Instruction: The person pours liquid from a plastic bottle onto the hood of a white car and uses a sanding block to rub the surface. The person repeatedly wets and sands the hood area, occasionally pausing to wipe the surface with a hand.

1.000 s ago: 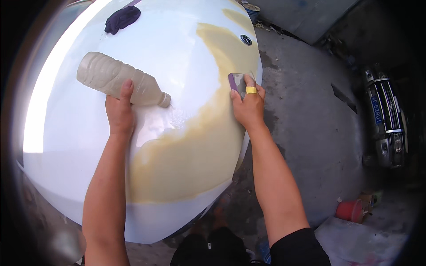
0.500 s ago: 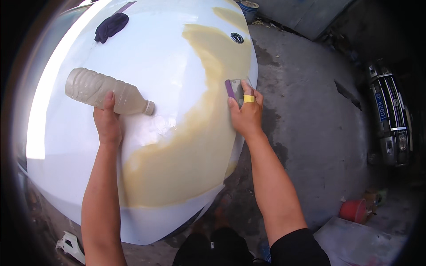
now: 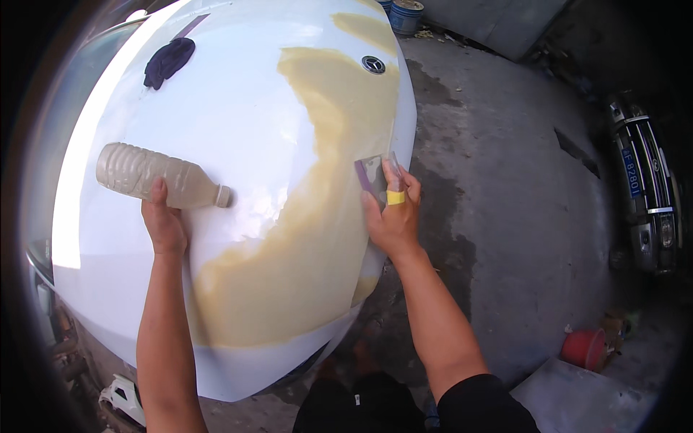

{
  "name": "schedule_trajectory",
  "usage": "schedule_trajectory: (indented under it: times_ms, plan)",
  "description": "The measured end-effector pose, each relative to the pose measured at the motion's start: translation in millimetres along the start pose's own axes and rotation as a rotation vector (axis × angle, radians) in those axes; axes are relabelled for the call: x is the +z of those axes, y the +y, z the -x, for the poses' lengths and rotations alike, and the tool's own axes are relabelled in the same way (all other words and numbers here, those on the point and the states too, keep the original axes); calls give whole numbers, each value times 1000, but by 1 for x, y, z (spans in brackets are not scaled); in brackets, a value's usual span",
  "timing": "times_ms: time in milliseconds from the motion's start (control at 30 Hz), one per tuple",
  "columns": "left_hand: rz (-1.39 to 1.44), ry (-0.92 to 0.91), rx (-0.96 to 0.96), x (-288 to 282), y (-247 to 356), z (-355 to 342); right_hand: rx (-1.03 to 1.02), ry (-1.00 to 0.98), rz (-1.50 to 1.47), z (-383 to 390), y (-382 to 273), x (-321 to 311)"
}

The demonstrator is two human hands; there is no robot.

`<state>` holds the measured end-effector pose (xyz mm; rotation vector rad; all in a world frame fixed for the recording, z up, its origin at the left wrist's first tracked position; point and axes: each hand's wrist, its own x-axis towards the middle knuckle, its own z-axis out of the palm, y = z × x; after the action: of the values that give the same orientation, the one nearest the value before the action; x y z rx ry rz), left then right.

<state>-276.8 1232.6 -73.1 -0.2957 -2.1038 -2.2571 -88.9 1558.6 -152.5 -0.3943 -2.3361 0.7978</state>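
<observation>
A white car hood [image 3: 238,137] lies under both hands, with a large beige-yellow smoothed patch [image 3: 289,289] along its front part. My left hand [image 3: 164,225] is closed around a ribbed clear plastic bottle [image 3: 141,172] of cloudy liquid. The bottle is tilted to its side just over the hood, its cap end pointing right. At the hood's front edge, my right hand [image 3: 395,216] grips a flat grey sanding block [image 3: 372,172] with a purple strip along its left side. The block rests on the patch, partly covered by the fingers. Yellow tape wraps one right finger.
A dark cloth [image 3: 169,63] lies on the hood at far left, near a purple strip [image 3: 192,25]. A round badge [image 3: 373,65] sits near the front edge. On the grey floor stand blue buckets [image 3: 406,18] and a red bucket [image 3: 583,348]. Another car [image 3: 644,184] is at right.
The view has shifted slightly. My right hand has slid the sanding block nearer to me along the hood's front edge, away from the badge. The left hand still holds the bottle in about the same place.
</observation>
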Motion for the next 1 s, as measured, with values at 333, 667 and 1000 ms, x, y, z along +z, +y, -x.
schedule_trajectory:
  times_ms: [333,667,1000]
  plan:
    - [49,-21,-13,1,2,-3,626,161,-1109,-8,39,-63]
    - [279,36,-59,17,12,8,765,80,-1392,106,-5,-138]
    - [156,5,251,-59,64,98,75,-235,-173,6,-55,-57]
